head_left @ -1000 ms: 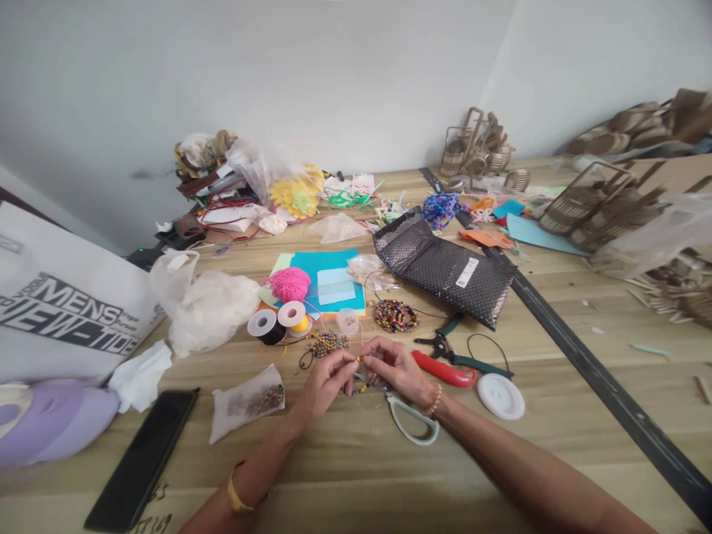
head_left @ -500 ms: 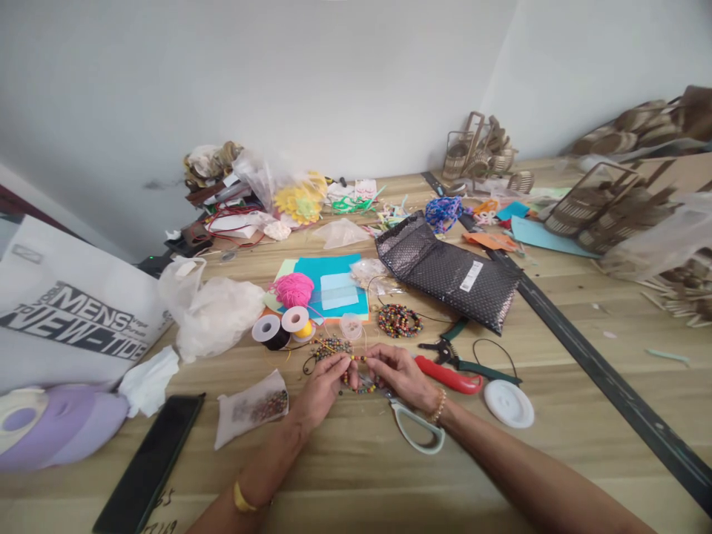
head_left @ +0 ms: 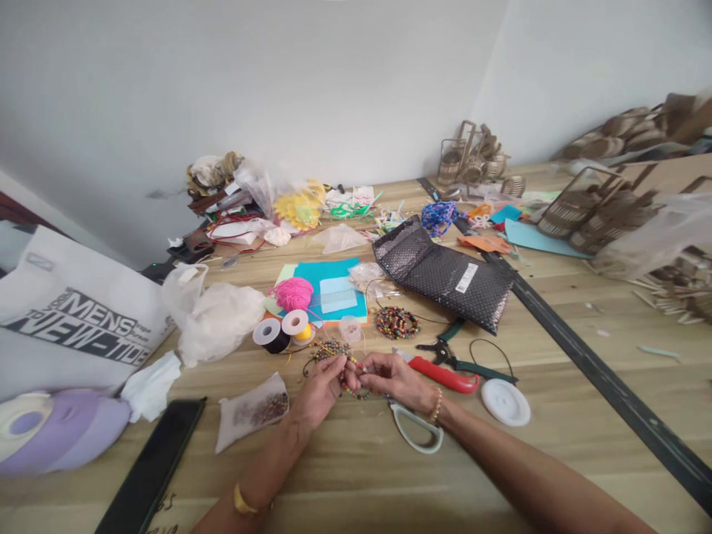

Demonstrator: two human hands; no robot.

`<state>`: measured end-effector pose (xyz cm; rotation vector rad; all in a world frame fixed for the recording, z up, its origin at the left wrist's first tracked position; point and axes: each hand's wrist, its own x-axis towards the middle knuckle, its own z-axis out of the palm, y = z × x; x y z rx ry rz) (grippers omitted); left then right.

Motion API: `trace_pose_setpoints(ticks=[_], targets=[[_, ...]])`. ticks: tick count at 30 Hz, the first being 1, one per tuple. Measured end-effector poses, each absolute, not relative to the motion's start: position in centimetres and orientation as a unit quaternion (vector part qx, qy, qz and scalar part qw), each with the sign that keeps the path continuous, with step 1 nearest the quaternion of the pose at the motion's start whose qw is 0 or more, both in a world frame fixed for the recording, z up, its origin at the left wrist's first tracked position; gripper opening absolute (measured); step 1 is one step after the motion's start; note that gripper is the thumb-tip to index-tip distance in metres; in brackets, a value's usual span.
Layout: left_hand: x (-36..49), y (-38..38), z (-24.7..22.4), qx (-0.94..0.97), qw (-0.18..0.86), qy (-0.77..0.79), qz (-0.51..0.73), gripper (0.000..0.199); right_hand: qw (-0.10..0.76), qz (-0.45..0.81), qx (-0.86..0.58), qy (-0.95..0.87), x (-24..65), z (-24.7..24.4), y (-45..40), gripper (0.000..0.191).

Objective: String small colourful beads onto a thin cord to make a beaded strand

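Note:
My left hand [head_left: 323,386] pinches one part of a thin string of coloured beads [head_left: 351,380] above the table. Thumb and forefinger of my right hand [head_left: 392,377] are closed at the other side of the beads, near a small reddish bead. The fingertips of both hands are close together, and part of the string is hidden behind them. Loose beads [head_left: 332,348] lie just beyond my left fingers. A coiled pile of beaded strands [head_left: 397,322] rests further back. White-handled scissors [head_left: 417,430] lie beside my right wrist.
A red-handled cutter [head_left: 445,375], green-handled pliers [head_left: 442,351] and a white lid [head_left: 506,402] are at the right. Thread spools [head_left: 271,335], pink yarn [head_left: 294,294], a bead bag [head_left: 253,412] and a black phone [head_left: 153,463] are leftward. A black padded mailer [head_left: 445,278] lies behind.
My hands have come closer together, and the bead string between them is bunched rather than stretched level. The whole view has shifted slightly.

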<state>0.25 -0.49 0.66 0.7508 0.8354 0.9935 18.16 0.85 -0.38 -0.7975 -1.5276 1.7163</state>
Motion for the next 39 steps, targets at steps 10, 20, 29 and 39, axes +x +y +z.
trace_pose_setpoints(ticks=[10, 20, 29, 39], targets=[[0.1, -1.0, 1.3, 0.394, 0.762, 0.362, 0.364, 0.038, 0.378, 0.623, -0.362, -0.582, 18.3, -0.8, 0.9, 0.044], [0.9, -0.9, 1.0, 0.342, 0.731, 0.371, 0.459, 0.033, 0.332, 0.637, -0.340, -0.607, 18.1, 0.0, 0.8, 0.043], [0.3, -0.5, 0.8, 0.292, 0.752, 0.340, 0.483, 0.028, 0.394, 0.652, -0.370, -0.532, 18.1, -0.5, 1.0, 0.047], [0.5, -0.9, 1.5, 0.385, 0.739, 0.388, 0.393, 0.034, 0.352, 0.640, -0.344, -0.590, 18.2, 0.0, 0.6, 0.044]])
